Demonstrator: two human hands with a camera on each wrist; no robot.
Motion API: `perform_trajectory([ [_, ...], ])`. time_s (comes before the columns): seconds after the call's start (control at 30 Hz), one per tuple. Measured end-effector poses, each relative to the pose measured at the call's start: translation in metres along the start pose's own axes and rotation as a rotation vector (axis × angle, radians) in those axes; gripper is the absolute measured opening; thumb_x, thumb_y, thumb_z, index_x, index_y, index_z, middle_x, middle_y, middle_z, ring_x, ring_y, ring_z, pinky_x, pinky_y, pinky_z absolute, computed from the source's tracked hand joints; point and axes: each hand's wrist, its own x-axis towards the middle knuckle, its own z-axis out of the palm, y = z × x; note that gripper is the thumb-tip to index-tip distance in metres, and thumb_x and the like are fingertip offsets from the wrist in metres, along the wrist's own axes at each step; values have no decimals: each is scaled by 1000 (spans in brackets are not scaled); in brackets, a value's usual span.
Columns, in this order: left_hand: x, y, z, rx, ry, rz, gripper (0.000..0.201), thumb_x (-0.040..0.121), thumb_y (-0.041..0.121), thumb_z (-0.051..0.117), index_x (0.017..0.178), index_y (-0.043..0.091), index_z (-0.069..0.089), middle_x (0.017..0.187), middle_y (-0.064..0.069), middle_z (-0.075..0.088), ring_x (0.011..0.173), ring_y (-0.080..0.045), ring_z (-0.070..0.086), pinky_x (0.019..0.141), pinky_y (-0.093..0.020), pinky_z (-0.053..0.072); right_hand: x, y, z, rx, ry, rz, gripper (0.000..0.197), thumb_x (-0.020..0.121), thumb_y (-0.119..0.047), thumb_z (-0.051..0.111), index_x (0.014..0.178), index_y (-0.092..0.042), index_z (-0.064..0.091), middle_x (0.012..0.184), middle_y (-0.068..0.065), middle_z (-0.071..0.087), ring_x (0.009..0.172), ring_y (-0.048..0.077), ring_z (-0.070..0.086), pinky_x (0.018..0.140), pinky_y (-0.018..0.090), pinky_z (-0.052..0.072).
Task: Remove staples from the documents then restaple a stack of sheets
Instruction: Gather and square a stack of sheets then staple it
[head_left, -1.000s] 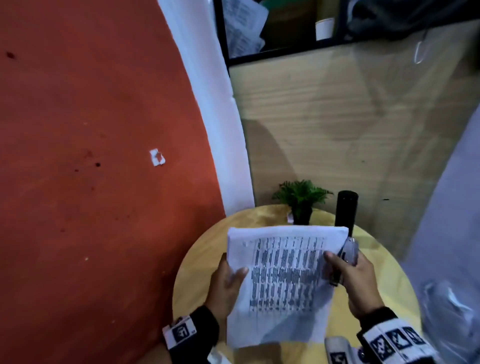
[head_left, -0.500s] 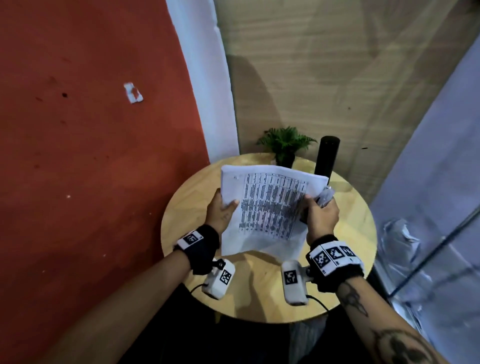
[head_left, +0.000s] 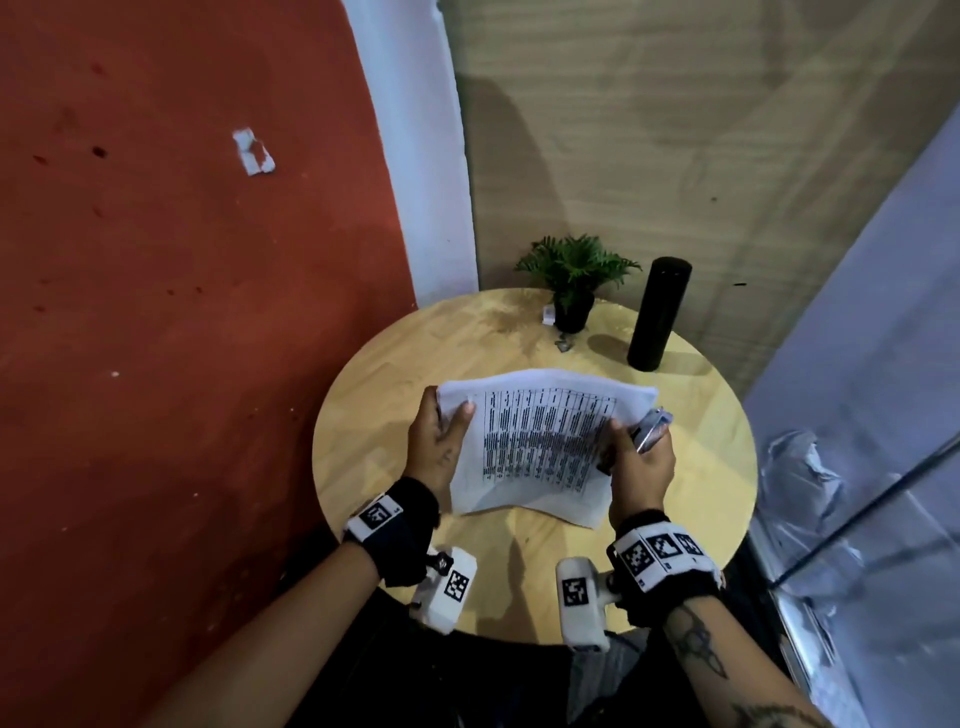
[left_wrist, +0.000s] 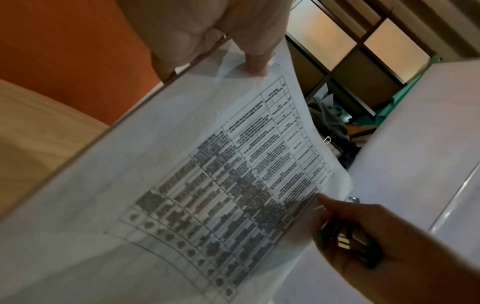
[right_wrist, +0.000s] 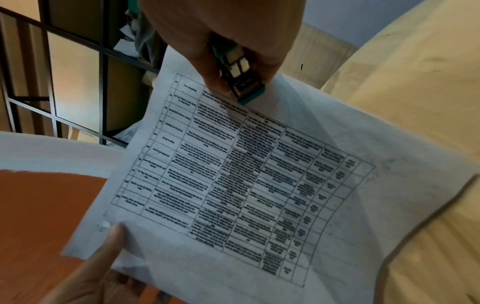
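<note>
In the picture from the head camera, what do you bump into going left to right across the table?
Left hand → stack of sheets → right hand, which holds the stapler. Farther back: potted plant → black cylinder.

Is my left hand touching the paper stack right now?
Touching. The head view shows the left hand gripping the paper stack at its left edge, thumb on top.
</note>
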Motion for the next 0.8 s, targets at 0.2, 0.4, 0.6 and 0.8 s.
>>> perform_trajectory([
  [0.2, 16, -11, -25, 135, -21, 82, 19, 77, 47, 56, 86, 30, 54, 76, 22, 62, 72, 4, 53, 67, -17, 42, 4, 3, 7, -32, 0, -22, 27, 83, -8, 65, 71, -25, 48, 69, -4, 50, 75, 17, 47, 71, 35, 45],
  [0.4, 24, -6, -34, 158, -45, 94, 11, 79, 32, 64, 82, 23, 59, 71, 24, 62, 69, 9, 51, 64, -16, 41, 10, 8, 5, -131, -29, -68, 16, 67, -43, 63, 80, -37, 54, 85, 1, 57, 86, 24, 55, 84, 54, 49],
  [0.6, 23, -8, -36, 105, -61, 93, 7, 78, 23, 64, 79, 29, 60, 69, 14, 60, 70, -2, 50, 67, -22, 40, -21, -47, 9, -364, -129, -741, 27, 84, -10, 58, 108, 1, 60, 108, 15, 55, 99, 4, 48, 84, 10, 33],
  [0.8, 24, -10, -43, 46, -22, 26, 19, 77, 2, 72, 79, 20, 69, 65, 18, 66, 69, -8, 54, 75, -33, 46, -27, -53, 60, -1051, -636, -948, 41, 82, -12, 60, 122, -17, 58, 128, 6, 55, 91, 35, 64, 63, 38, 48],
])
